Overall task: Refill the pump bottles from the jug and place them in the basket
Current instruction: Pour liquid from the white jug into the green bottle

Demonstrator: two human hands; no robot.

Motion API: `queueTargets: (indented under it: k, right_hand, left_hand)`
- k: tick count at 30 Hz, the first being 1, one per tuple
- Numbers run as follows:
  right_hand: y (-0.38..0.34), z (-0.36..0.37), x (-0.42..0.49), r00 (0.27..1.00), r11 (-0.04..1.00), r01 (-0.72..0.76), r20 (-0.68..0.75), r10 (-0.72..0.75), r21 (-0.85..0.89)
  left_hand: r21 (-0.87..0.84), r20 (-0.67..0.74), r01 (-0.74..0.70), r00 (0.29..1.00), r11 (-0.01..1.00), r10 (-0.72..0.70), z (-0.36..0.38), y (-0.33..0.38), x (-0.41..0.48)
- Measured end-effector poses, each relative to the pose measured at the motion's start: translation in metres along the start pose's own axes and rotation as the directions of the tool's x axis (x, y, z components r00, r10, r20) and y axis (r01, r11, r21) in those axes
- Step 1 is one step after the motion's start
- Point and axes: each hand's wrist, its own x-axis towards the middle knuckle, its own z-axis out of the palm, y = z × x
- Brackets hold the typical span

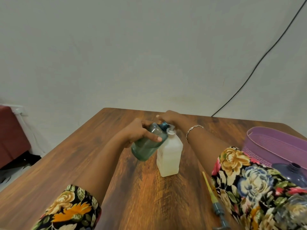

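Observation:
My left hand [141, 131] grips a teal see-through bottle [147, 146], lifted off the table and tilted, its open threaded neck pointing up to the right. Just to its right a white square pump bottle [169, 156] stands upright on the wooden table [83, 155]. My right hand [169, 117] reaches behind the teal neck, over the white bottle's pump top; its fingertips are hidden. A purple basket [272, 143] sits at the right. A dark blue bottle [294, 173] with an open neck shows below the basket.
A pump head with a yellow-green tube [214, 201] lies on the table by my right sleeve. A black cable [259, 63] runs down the wall to the table's far edge. A dark red seat [11, 135] stands on the floor at the left.

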Motion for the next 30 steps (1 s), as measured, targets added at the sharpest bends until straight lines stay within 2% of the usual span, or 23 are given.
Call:
queueTargets:
  k: [3,8,11,13,16,18,20,22,28,30]
  right_hand:
    - [0.000,-0.002,-0.003,1.000,0.999,0.015,0.015,-0.015,0.046]
    - [0.001,0.005,0.005,0.999,0.967,0.016,0.053,-0.003,-0.255]
    - [0.005,0.008,0.009,1.000,0.957,-0.017,0.007,0.019,-0.288]
    - [0.005,0.008,0.008,0.999,0.977,-0.040,-0.029,0.035,-0.207]
    - [0.006,0.003,0.003,0.998,0.993,-0.049,-0.028,0.052,0.105]
    - [0.008,-0.002,-0.003,0.997,0.930,-0.069,0.044,0.057,0.362]
    - [0.012,-0.008,-0.007,0.995,0.836,-0.096,0.077,0.064,0.541]
    - [0.014,-0.014,-0.009,0.994,0.830,-0.105,0.067,0.082,0.548]
    - [0.008,-0.014,-0.016,0.985,0.946,-0.171,0.066,0.159,0.277]
    - [0.006,-0.011,-0.016,0.982,0.934,-0.187,0.078,0.172,0.304]
  left_hand:
    - [0.016,0.011,-0.009,1.000,1.000,0.009,-0.002,0.001,0.001]
    - [0.033,0.005,0.008,1.000,0.999,-0.008,0.001,-0.006,0.003]
    - [0.012,-0.001,0.016,1.000,1.000,-0.016,0.004,-0.008,0.001]
    - [-0.004,-0.007,0.005,1.000,1.000,-0.005,0.005,-0.009,-0.001]
    - [-0.062,-0.030,-0.012,1.000,0.998,0.010,0.007,-0.009,-0.007]
    - [-0.080,-0.042,-0.036,0.999,0.996,0.033,0.007,-0.007,-0.010]
    - [-0.076,-0.054,-0.064,0.997,0.995,0.060,0.007,-0.006,-0.013]
    - [-0.102,-0.073,-0.076,0.995,0.992,0.069,0.007,-0.006,-0.014]
    - [-0.110,-0.099,-0.094,0.992,0.989,0.083,0.009,-0.008,-0.014]
    - [-0.103,-0.084,-0.113,0.991,0.988,0.105,0.010,-0.007,-0.014]
